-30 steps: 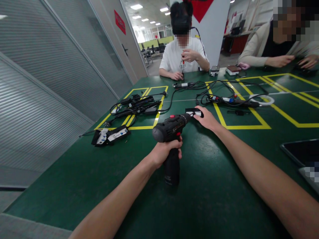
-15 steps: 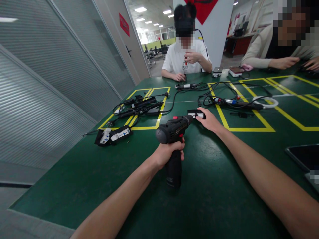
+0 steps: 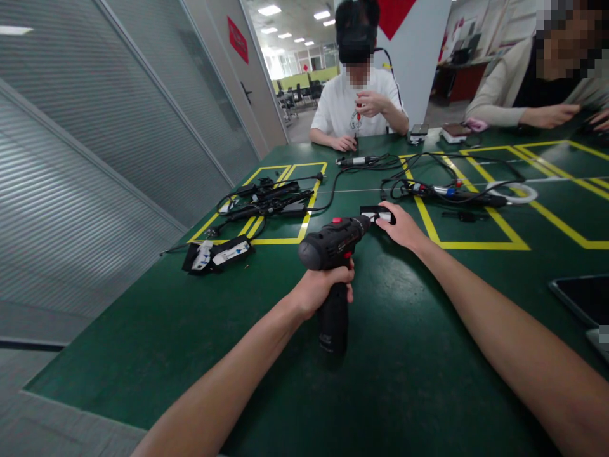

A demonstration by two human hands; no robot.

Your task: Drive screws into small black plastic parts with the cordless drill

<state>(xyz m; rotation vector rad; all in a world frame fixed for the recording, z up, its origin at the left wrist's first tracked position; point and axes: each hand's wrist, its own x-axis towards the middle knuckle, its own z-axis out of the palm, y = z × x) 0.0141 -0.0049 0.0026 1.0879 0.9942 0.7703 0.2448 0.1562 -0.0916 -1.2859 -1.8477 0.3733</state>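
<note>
A green table (image 3: 413, 374), marked out with yellow tape (image 3: 285, 241), fills most of the view. Across it sits a person in a white shirt (image 3: 328, 105), both hands on a thin upright tool with a red part; a second person in light sleeves (image 3: 497, 111) sits at the far right. A tangle of black cables and adapters (image 3: 273, 202) lies within the taped area on the left. Nearer, centre, is a black power drill (image 3: 328, 244), chuck pointing forward and to the right. The left hand (image 3: 326, 289) has its fingers wrapped around the drill's grip, below the body. The right hand (image 3: 401, 226) pinches the right end of a small black-and-white block (image 3: 368, 210) on the table, fingers clamped on it. The drill's nose points at this block; whether the tip touches it, I cannot tell.
</note>
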